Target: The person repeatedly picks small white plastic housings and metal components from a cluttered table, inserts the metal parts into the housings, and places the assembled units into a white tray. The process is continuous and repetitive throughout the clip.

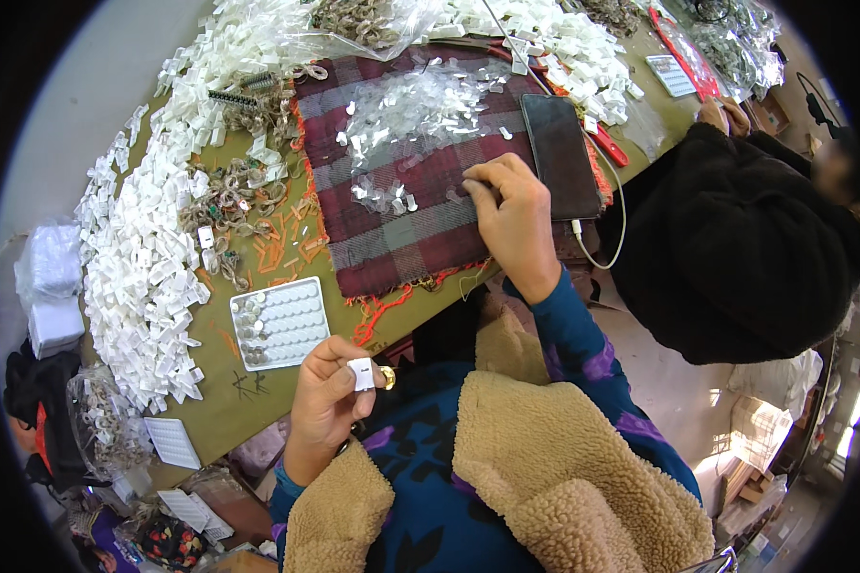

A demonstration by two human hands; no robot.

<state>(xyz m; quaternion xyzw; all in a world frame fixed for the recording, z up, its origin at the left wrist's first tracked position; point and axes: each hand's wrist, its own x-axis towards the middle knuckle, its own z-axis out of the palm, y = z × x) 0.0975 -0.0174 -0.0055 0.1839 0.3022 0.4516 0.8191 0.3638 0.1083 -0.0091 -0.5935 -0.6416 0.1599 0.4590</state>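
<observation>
My left hand (pixel 325 406) is closed around a small white plastic casing (pixel 363 374), pinched between thumb and fingers in front of my body. A ring shows on one finger. Over the right part of a plaid cloth (pixel 392 253), my right hand (pixel 518 215) has thumb and forefinger drawn together; whatever is between them is too small to make out. Small transparent and shiny pieces (pixel 420 105) lie scattered on the cloth beyond that hand. A white tray (pixel 279 325) with rows of round hollows sits near my left hand, several silvery discs along its left side.
A big heap of white plastic casings (pixel 148 296) covers the table's left and far sides. Bundles of wires (pixel 234 196) lie beside the cloth. A dark phone (pixel 559 158) with a white cable rests at its right edge, near red-handled pliers (pixel 607 145). Another person (pixel 736 239) sits at right.
</observation>
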